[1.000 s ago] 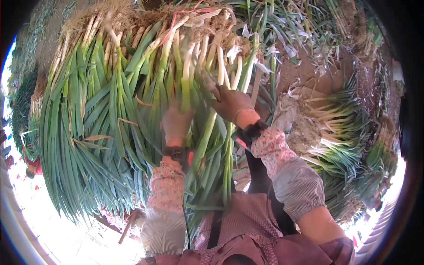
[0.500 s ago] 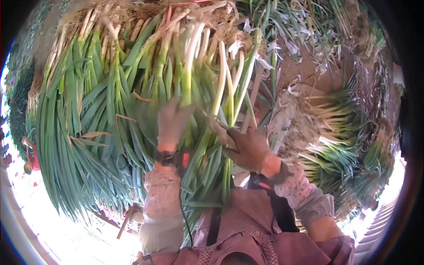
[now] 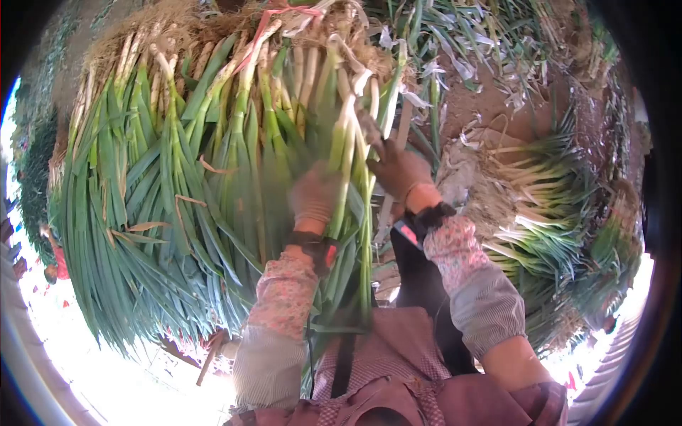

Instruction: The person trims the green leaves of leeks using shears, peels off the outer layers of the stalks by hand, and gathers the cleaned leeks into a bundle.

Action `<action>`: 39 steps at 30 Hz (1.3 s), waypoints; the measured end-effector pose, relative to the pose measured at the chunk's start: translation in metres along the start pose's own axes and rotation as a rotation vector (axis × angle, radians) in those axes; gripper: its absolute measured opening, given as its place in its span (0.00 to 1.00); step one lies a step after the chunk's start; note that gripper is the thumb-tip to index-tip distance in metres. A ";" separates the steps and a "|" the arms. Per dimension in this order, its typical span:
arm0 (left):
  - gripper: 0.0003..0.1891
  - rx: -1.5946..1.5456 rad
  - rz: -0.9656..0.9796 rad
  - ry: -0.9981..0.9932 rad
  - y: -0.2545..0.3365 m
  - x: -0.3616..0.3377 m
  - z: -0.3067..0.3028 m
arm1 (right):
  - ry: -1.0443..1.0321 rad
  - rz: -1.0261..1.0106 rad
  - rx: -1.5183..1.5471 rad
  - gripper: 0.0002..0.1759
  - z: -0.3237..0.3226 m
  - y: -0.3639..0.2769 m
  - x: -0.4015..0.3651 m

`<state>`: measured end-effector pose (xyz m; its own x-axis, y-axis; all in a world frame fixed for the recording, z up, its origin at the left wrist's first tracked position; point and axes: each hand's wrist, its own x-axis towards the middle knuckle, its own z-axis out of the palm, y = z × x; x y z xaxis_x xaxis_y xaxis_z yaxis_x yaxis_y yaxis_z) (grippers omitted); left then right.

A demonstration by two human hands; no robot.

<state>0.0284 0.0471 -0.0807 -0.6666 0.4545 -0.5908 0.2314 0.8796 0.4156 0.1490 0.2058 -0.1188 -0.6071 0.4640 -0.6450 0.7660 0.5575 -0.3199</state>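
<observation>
A thick layer of leeks (image 3: 177,192) lies in front of me, roots at the far side and long green leaves towards me. My left hand (image 3: 316,195), gloved and smeared by motion, is over the green stalks left of a few pale leeks (image 3: 348,135). To the right of these stalks is my right hand (image 3: 401,170), also gloved, its fingers curled in at the white part. A greyish piece sticks out from those fingers against the stalk; I cannot tell what it is. A strip of loose pale skin (image 3: 349,53) bends over near the roots.
Pink string (image 3: 277,13) runs across the root ends. On the ground to the right lie more leeks (image 3: 533,234) beside a dirty crumpled sheet (image 3: 458,177). Leaf scraps and pale peelings (image 3: 462,64) litter the back right. Part of a person in red (image 3: 58,263) shows at far left.
My left hand has moved right, towards the pale stalks. My right hand has moved up along them, nearer the roots. The pale stalks stand closer together, and loose skin now bends over near the roots.
</observation>
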 end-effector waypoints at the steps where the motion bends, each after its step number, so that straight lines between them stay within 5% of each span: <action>1: 0.23 0.031 0.000 0.002 0.000 -0.001 -0.002 | 0.006 -0.043 0.000 0.22 -0.011 -0.003 -0.001; 5: 0.14 0.095 0.193 0.048 -0.001 0.007 -0.038 | 0.062 -0.119 0.075 0.29 -0.044 -0.019 -0.014; 6: 0.10 0.058 0.378 0.198 -0.013 0.020 -0.051 | -0.113 0.115 0.138 0.29 -0.066 -0.039 -0.029; 10: 0.09 0.499 0.433 0.590 -0.027 0.083 -0.131 | -0.070 -0.052 0.174 0.29 -0.052 -0.039 -0.067; 15: 0.20 0.768 -0.083 0.458 -0.056 0.142 -0.181 | -0.079 -0.179 0.177 0.30 -0.067 -0.062 -0.093; 22: 0.20 0.818 -0.160 0.234 -0.086 0.143 -0.209 | -0.058 -0.265 0.223 0.30 -0.069 -0.088 -0.087; 25: 0.19 0.799 -0.412 0.283 -0.107 0.112 -0.244 | -0.055 -0.313 0.197 0.30 -0.065 -0.100 -0.080; 30: 0.13 1.002 0.132 0.641 -0.076 0.092 -0.240 | -0.099 -0.260 0.195 0.31 -0.049 -0.121 -0.063; 32: 0.08 0.753 0.279 0.575 -0.077 0.114 -0.207 | -0.120 -0.259 0.171 0.32 -0.047 -0.126 -0.058; 34: 0.13 0.551 0.012 0.239 -0.051 0.117 -0.174 | -0.155 -0.256 0.121 0.32 -0.050 -0.133 -0.053; 37: 0.17 0.688 -0.011 0.378 -0.050 0.116 -0.143 | -0.183 -0.237 0.112 0.31 -0.051 -0.135 -0.046; 39: 0.23 0.605 -0.183 0.203 -0.048 0.121 -0.149 | -0.229 -0.235 0.101 0.31 -0.051 -0.139 -0.049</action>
<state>-0.1690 0.0388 -0.0695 -0.8398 0.3066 -0.4480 0.4189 0.8909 -0.1757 0.0612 0.1412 -0.0073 -0.7150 0.1585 -0.6809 0.6351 0.5545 -0.5378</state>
